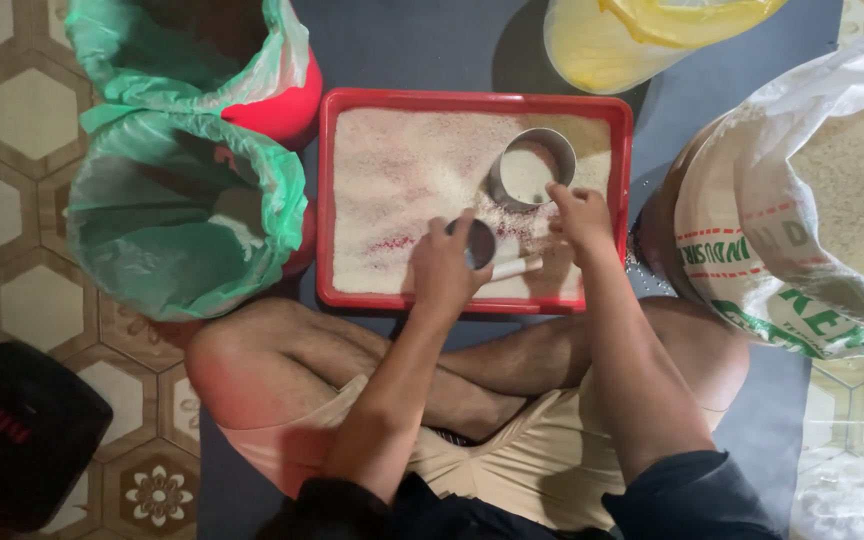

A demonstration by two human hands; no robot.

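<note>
1. Nearest the camera: the person's crossed legs (432, 370), seated on the floor with the red tray (324, 200) just beyond the shins, so both arms reach it without leaning.
2. Left hand (444, 268) is closed around a small dark scoop (480, 244), tilted over the rice (402, 180) that covers the tray bed; a white handle (517, 267) projects to the right.
3. Right hand (579, 215) pinches the rim of a metal cup (532, 167), which stands upright in the rice, apparently steadied for filling.
4. Open rice sack (802, 220) stands at right; green-lined buckets (187, 215) at left, within reach.
</note>
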